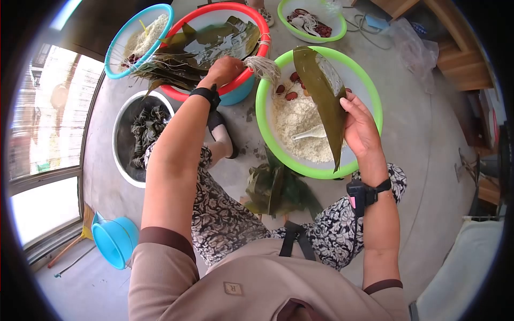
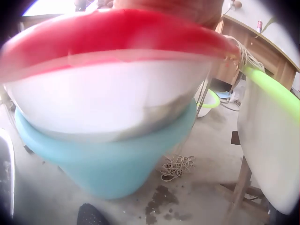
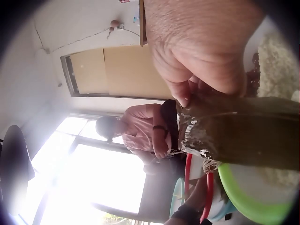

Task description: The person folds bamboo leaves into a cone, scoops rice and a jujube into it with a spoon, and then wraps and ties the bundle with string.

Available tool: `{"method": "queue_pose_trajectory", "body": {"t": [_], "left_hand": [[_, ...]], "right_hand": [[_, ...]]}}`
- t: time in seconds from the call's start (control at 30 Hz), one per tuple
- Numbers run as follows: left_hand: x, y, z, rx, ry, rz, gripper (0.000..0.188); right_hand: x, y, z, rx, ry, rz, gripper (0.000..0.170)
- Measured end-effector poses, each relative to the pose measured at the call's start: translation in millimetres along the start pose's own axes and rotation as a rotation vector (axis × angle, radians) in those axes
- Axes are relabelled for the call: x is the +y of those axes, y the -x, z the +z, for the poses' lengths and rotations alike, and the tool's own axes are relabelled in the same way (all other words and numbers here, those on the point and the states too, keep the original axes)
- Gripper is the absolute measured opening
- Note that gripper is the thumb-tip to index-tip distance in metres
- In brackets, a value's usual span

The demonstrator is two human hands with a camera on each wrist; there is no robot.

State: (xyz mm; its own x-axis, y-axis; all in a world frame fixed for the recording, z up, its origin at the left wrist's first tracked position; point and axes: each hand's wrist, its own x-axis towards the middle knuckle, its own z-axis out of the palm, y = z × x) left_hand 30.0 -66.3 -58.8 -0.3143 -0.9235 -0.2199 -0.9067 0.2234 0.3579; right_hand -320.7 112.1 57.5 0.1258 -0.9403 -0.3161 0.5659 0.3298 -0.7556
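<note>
My right hand (image 1: 360, 125) pinches the edge of a long, wet green-brown leaf (image 1: 325, 96) between thumb and fingers. The leaf hangs over a green-rimmed basin (image 1: 261, 107), above white rice (image 1: 294, 115), red dates (image 1: 291, 96) and a white spoon (image 1: 310, 132). At the red-rimmed basin (image 1: 266, 32), my left hand (image 1: 225, 70) reaches over the near rim among soaking leaves (image 1: 214, 45). Its fingertips are hidden, so I cannot tell whether it holds one. Beside it, a bundle of pale string (image 1: 262, 67) hangs on the rim.
A metal basin (image 1: 116, 134) on the left holds dark leaf-wrapped bundles (image 1: 147, 128). Loose leaves (image 1: 276, 187) lie between my legs. A blue-rimmed basin (image 1: 110, 56) and a smaller green-rimmed basin (image 1: 321, 40) stand farther back. Another person (image 3: 143, 129) is across from me.
</note>
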Motion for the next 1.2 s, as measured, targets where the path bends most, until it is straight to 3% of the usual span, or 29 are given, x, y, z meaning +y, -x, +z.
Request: {"method": "queue_pose_trajectory", "body": {"t": [0.07, 0.1, 0.17, 0.2, 0.27, 0.4, 0.47, 0.53, 0.67, 0.73, 0.8, 0.87, 0.97, 1.03, 1.2], "left_hand": [[5, 16, -10, -0.002, 0.319, 0.006, 0.019], [3, 20, -13, 0.001, 0.317, 0.005, 0.019], [-1, 30, -19, -0.062, 0.725, -0.051, 0.013], [3, 36, -25, -0.06, 0.723, -0.051, 0.013], [12, 47, -37, 0.041, 0.952, -0.025, 0.009], [29, 55, -40, 0.117, 0.815, 0.168, 0.018], [51, 71, -45, 0.135, 0.516, 0.222, 0.016], [71, 84, -42, 0.242, 0.365, 0.4, 0.016], [107, 105, -58, 0.306, -0.149, 0.547, 0.028], [116, 101, -68, 0.345, -0.175, 0.543, 0.031], [113, 82, -74, 0.529, 0.001, 0.387, 0.029], [91, 48, -71, 0.584, 0.101, 0.201, 0.02], [48, -5, -57, 0.508, 0.075, 0.066, 0.02], [39, -23, -52, 0.358, 0.03, 0.004, 0.033], [36, -59, -45, 0.252, 0.039, -0.03, 0.042]], "right_hand": [[0, 2, 3, -0.01, -0.005, -0.003, 0.026], [0, 2, 2, -0.013, -0.007, -0.004, 0.026], [3, 1, -4, -0.035, 0.013, -0.003, 0.025], [3, 1, -4, -0.037, 0.011, -0.004, 0.025], [3, 2, -5, -0.049, 0.005, -0.009, 0.026], [6, 2, -8, -0.053, 0.018, -0.021, 0.024], [7, 1, -6, -0.052, 0.002, -0.024, 0.023], [9, -1, -8, -0.052, 0.005, -0.012, 0.023], [8, 1, -7, -0.041, -0.02, 0.019, 0.022], [6, 1, -6, -0.028, -0.014, 0.018, 0.022], [3, 2, -2, -0.014, -0.006, 0.02, 0.021], [0, 2, 4, -0.033, -0.017, 0.034, 0.021], [-3, 0, 13, -0.007, -0.027, 0.016, 0.025], [-6, -2, 19, 0.004, -0.026, 0.015, 0.025], [-13, -7, 30, 0.008, -0.045, 0.031, 0.027]]}}
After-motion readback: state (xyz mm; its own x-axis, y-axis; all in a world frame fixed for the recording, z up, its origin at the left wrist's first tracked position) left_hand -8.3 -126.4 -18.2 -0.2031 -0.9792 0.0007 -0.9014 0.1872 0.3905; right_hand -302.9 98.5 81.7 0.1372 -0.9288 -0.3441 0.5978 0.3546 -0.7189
